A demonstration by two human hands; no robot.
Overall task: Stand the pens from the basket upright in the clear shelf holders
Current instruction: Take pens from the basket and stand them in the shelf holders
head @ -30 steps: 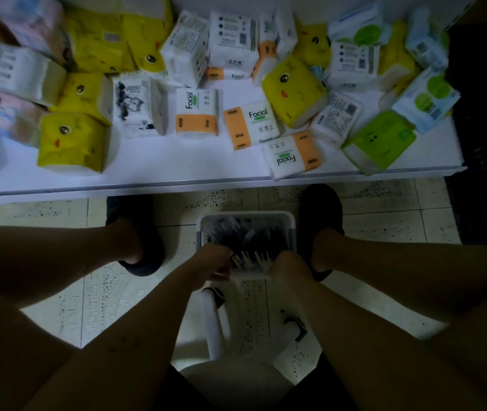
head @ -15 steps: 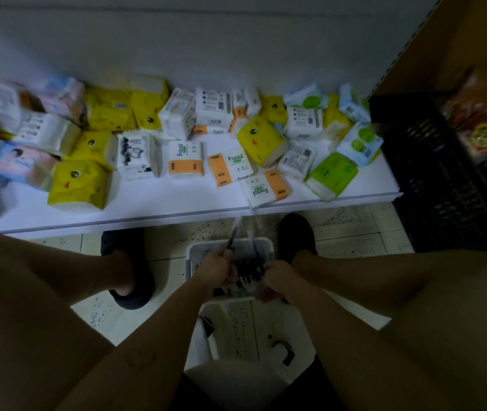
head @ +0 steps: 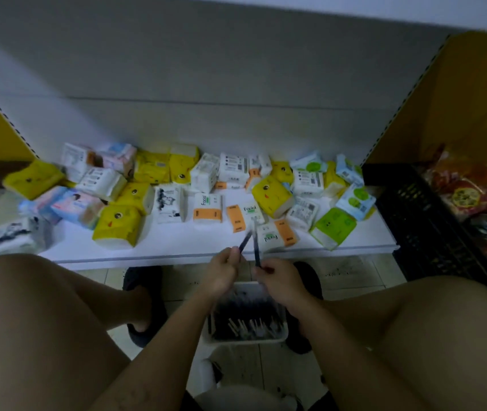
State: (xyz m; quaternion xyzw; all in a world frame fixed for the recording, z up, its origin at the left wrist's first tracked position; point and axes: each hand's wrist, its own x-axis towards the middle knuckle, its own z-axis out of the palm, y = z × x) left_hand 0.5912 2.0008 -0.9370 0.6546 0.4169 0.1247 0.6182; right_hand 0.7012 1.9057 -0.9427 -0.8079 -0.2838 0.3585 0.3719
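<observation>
Head view: I read the left hand (head: 221,272) curled round the lower end of a slim dark pen (head: 245,242), whose shaft angles up toward the right hand's side. The right hand (head: 280,281) pinches a second dark pen (head: 255,247), held nearly upright. The two shafts converge just above the knuckles (contact not resolvable, blurred). Below both wrists sits the white, smooth-walled rectangular basket (head: 248,340), with more thin pens (head: 245,324) lying loose inside. Beyond the fingertips is a flat white shelf (head: 177,246) carrying soft, pillow-shaped tissue packs (head: 117,225).
</observation>
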